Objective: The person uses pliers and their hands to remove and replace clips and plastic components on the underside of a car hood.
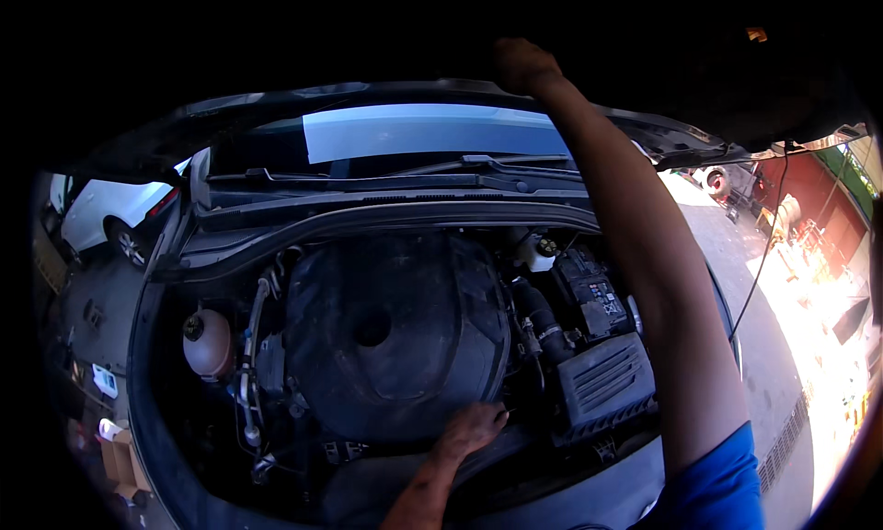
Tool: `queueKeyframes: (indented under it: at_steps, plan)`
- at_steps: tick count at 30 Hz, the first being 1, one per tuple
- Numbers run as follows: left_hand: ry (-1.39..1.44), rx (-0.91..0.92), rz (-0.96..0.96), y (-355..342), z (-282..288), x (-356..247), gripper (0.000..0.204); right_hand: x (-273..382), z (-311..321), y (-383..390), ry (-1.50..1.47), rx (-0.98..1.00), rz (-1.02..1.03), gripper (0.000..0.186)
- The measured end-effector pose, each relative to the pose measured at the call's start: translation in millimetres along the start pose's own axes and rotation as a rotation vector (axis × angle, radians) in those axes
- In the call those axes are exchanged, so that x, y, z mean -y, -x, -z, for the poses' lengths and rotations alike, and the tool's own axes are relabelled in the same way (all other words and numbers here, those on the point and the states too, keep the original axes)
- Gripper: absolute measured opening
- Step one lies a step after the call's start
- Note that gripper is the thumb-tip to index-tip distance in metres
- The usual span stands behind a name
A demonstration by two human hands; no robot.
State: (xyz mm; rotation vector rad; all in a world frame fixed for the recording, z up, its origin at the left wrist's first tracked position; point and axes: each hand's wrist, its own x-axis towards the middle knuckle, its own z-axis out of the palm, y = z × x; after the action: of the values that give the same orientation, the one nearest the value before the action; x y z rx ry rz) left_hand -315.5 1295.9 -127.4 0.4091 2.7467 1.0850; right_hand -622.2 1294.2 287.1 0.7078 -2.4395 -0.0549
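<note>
Under the raised hood (662, 61) of a car, a dark engine cover (386, 291) lies in the engine bay, with a round dark recess in its middle. My left hand (474, 429) rests at the cover's front right edge, fingers curled; what they hold, if anything, is hidden. My right arm, in a blue sleeve, reaches up and across. Its hand (526, 65) is closed high up against the dark hood underside, above the windshield (414, 132); shadow hides what it grips.
Around the cover sit a pinkish coolant tank (208, 344), a white fluid reservoir (537, 254), a battery (590, 293) and a ribbed air filter box (605, 383). A white car (115, 208) stands at left, above a cardboard box (120, 461). Sunlit clutter (809, 245) lies at right.
</note>
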Motion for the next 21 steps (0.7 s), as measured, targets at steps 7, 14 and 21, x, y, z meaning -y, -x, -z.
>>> queueKeyframes:
  at_steps: [7, 14, 21]
  plan:
    - [0.021, -0.038, 0.070, 0.8, 7.0, -14.7, 0.027, -22.6, -17.6, 0.1, -0.113, -0.099, 0.108, 0.036]
    - [0.067, -0.051, 0.059, -3.2, 1.4, -11.1, 0.027, -14.2, 0.7, 16.2, -0.416, -0.005, -0.066, 0.038]
    - [0.072, -0.014, 0.077, -1.8, 6.6, -18.8, 0.027, -18.6, -2.0, 23.8, -0.221, -0.028, -0.077, 0.042]
